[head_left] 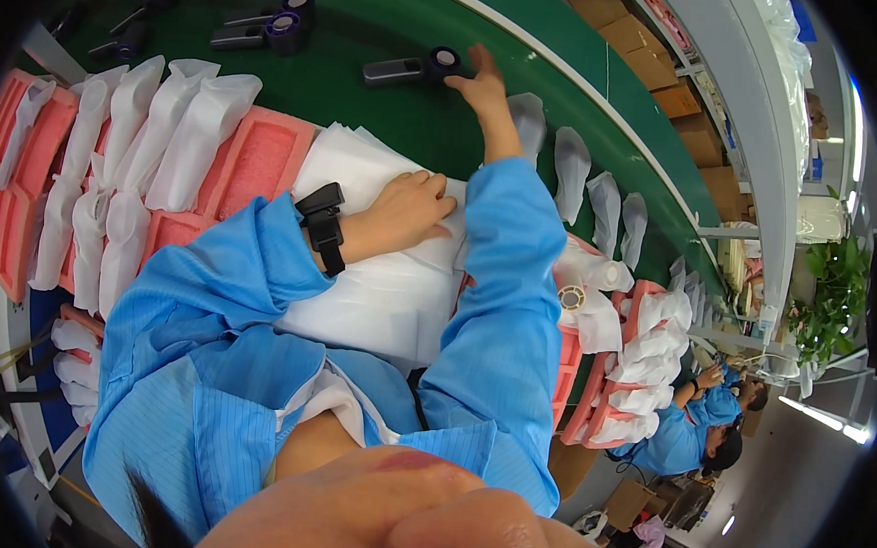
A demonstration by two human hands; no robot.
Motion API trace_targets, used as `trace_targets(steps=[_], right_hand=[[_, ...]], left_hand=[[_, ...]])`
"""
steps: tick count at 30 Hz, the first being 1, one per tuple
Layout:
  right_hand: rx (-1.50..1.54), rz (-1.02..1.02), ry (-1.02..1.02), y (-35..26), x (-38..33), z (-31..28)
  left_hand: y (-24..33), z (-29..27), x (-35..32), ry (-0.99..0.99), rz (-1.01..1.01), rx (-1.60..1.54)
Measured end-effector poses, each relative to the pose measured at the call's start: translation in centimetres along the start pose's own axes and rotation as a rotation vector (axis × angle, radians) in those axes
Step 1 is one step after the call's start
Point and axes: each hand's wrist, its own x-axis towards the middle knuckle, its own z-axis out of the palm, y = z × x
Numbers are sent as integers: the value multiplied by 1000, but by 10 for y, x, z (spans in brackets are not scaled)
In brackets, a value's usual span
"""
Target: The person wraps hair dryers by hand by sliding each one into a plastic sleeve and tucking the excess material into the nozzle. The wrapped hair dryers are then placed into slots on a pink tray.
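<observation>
My left hand (409, 216), a black band with a small black device on its wrist, rests on a stack of thin white translucent bags (367, 305). Its fingers are slightly bent over the stack, thumb apart, with nothing visible in them. Stretched out over the green work surface (387, 122), my right hand (483, 88) is open, its fingers apart. Beside its thumb lies what looks like a handheld fan (395, 70), with a grey handle and a dark round head. Whether the thumb touches that head I cannot tell.
Pink foam trays (256, 155) with white-wrapped items (183, 127) stand at left; more wrapped trays (648, 349) are at right. Other fans (263, 32) lie far left on the green surface. Wrapped pieces (570, 172) line it beyond my right arm. A co-worker (683, 426) works at far right.
</observation>
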Motion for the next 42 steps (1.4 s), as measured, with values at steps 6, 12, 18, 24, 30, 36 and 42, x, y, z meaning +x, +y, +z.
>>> trace_targets(steps=[6,12,18,24,30,36,42], right_hand=[[68,210,-70,-4,1,34],[295,158,-133,-79,-31,-46],[602,-20,242,-137,-117,-159],[387,-285,244,-142,-151,-203],[293,-248,178,-167,-147,-171],[170,-420,31,-173,-132,-131],[53,-444,80,-178,-130,-108]], left_hand=[[-5,12,-6,80,27,21],[-13,12,-4,66,-5,-125],[-29,-32,9,-40,-208,-633],[-24,-61,18,115,-212,-875],[-20,-91,10,93,-295,-949],[-9,-110,9,388,-324,-1072],[-15,-109,13,505,-520,-1459]])
